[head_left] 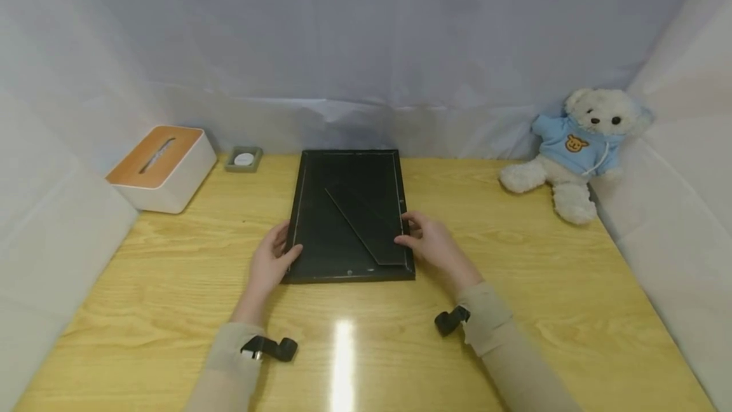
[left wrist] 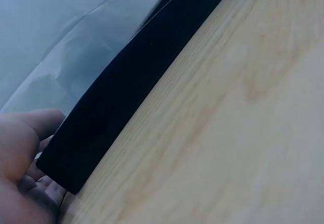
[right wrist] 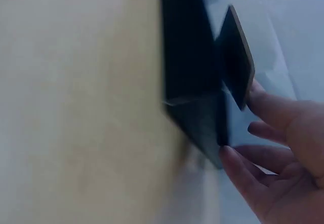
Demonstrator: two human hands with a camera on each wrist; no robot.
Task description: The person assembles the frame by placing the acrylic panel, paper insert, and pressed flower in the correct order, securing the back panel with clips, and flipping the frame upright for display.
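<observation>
A black picture frame [head_left: 326, 234] lies on the table with its back up. Its hinged stand [head_left: 372, 234] is a flap running slantwise across the back, and in the right wrist view that flap stands out from the frame. My left hand [head_left: 270, 260] grips the frame's near left side, thumb over the top edge and fingers along the outer side. On the opposite side my right hand [head_left: 431, 243] holds the right edge. Its thumb is at the stand's edge, while a fingertip meets the frame's side [right wrist: 190, 46].
A white tissue box [head_left: 177, 177] with an orange-brown lid stands at the back left. Beside it sits a small grey-green square dish [head_left: 230, 166] with a white round piece inside. A white teddy bear [head_left: 583, 138] in a blue hoodie leans at the back right. White sheeting surrounds the wooden table [head_left: 160, 310].
</observation>
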